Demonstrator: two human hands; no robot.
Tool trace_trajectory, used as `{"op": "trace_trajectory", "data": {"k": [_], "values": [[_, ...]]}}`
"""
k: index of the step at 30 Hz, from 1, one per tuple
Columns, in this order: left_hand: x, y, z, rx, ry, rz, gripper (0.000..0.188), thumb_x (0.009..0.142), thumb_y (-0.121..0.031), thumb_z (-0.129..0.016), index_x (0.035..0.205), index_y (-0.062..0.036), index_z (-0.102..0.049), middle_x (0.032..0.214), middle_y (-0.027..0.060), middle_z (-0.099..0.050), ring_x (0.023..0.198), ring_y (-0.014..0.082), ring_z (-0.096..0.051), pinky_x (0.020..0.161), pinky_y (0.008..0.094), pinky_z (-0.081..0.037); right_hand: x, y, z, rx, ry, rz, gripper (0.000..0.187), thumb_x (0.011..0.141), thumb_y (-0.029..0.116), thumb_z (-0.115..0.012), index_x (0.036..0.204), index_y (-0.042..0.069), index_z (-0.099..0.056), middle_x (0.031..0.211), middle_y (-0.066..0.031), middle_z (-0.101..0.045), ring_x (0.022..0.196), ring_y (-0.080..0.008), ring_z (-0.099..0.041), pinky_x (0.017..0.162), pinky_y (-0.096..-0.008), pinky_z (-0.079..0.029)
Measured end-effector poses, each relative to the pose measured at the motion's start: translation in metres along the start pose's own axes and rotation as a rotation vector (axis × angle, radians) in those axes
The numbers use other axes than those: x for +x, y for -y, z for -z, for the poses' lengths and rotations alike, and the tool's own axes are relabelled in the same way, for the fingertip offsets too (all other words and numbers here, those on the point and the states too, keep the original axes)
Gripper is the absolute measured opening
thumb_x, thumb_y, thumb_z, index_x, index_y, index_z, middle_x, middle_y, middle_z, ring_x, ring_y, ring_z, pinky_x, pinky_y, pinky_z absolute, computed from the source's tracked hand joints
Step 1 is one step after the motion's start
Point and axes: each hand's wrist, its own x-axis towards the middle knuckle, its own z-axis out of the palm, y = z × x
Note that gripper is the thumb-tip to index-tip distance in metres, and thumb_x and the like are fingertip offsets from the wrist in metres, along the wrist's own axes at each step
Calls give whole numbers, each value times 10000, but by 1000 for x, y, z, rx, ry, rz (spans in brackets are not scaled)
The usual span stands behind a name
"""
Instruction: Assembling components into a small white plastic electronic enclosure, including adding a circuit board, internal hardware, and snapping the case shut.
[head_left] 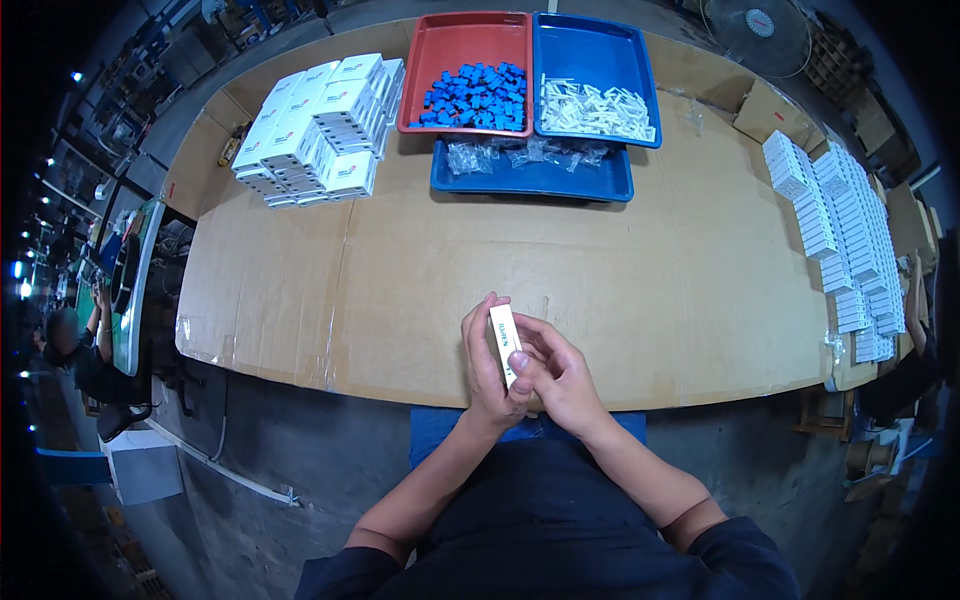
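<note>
A small white box, narrow side up with dark print on it, is held between my two hands above the near edge of the table. My left hand wraps its left side, fingers pointing away from me. My right hand closes on it from the right, the thumb pressing on the printed side. The box's far end shows; its underside and near end are hidden by my fingers.
Stacked white boxes stand at the back left. A red tray holds blue parts, a blue tray white pieces. Below them, another blue tray holds clear bags. Rows of small white boxes line the right edge. People work at both sides.
</note>
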Motion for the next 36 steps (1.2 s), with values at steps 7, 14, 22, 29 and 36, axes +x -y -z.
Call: {"op": "trace_trajectory", "data": {"k": [7,14,22,29,36], "values": [[6,-4,-3,1,-129,-137,1199,827,-909,-511,1465,96,-366,1367,270,-480,1253,363,-540,1058,477,-454,-4,12,-18,0,-72,52,532,1026,172,-674,1472,-45,-482,1385,-166,-610,1275,-219,-612,1080,-354,-483],[11,-10,-8,-104,-186,-93,1076,888,-860,-437,1410,81,-429,1348,208,-482,1246,304,-531,1091,462,-402,-5,2,-19,-9,-55,128,530,1039,78,-631,1521,-49,-451,1481,-203,-545,1309,-215,-581,991,-329,-585],[14,-7,-9,-145,-174,-144,909,949,-725,-357,1345,83,-487,1278,210,-528,1174,289,-548,1020,429,-431,-8,-10,-16,-182,-107,259,489,1044,64,-617,1504,-45,-493,1505,-215,-552,1267,-196,-605,974,-291,-559],[11,-9,-8,-169,-187,-102,872,937,-695,-364,1317,79,-499,1260,205,-531,1145,288,-548,995,423,-434,-8,-13,-16,-273,-118,284,457,1046,70,-607,1483,-38,-527,1449,-224,-609,1190,-180,-648,934,-291,-552],[10,-3,-7,-141,-197,-161,861,949,-661,-346,1315,99,-519,1262,230,-528,1120,300,-586,962,415,-486,-8,-12,-17,-335,-108,350,438,1061,81,-579,1480,-38,-531,1446,-227,-613,1151,-192,-672,932,-304,-550]]}}
